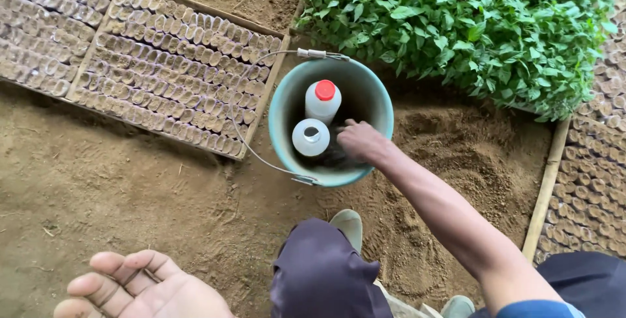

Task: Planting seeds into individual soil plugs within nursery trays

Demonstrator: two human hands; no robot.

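— What does the right hand have hold of?

— It reaches down into a round teal plastic bucket standing on bare brown soil. Its fingers curl into dark material at the bottom; whether that grip has closed on anything cannot be told.

— What packages sit by that grip?

— Just left of it stands a white plastic bottle with a white cap. Beyond the grip, near the far wall, stands a white plastic bottle with a red cap. Their labels are out of sight from above.

— And the left hand?

— It is open, palm up, empty, well apart from the bucket.

— What edges and room are there?

— The thin wire bucket handle lies down on the left side. A wooden-framed bed of small soil-filled seedling pots lies left of the grip, leafy green seedlings beyond it, and loose soil opens to its right.
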